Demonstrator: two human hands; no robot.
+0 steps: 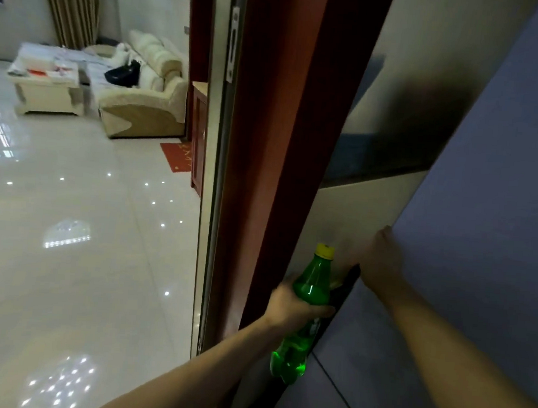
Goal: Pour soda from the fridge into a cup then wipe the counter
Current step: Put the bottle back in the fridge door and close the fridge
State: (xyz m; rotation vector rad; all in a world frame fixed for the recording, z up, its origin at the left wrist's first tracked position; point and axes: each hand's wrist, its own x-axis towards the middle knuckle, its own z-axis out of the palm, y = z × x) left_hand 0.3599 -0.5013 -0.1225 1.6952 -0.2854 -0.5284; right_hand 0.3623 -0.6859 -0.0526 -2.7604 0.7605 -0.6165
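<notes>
The left hand (pixel 295 305) is gripping a green soda bottle (pixel 310 291), fingers wrapped around its middle, yellow cap (pixel 325 250) above them. The right hand (pixel 377 264) is pressing on the blue-grey fridge door (pixel 485 221), fingers together at its edge.

1. A home, seen from beside a red-brown door frame (pixel 266 139) that opens onto a living room.
2. The living room has a cream sofa (pixel 144 97) with a black bag (pixel 123 75) on it.
3. A low cream coffee table (pixel 45 86), covered with papers, stands just beside the sofa.
4. Striped curtains (pixel 71 1) hang at the far wall.
5. The glossy pale tiled floor (pixel 81 237) reflects ceiling lights.
6. A red mat (pixel 176 158) lies near a small wooden cabinet (pixel 199 134).
7. A blue-grey fridge (pixel 485 221) stands on the right.
</notes>
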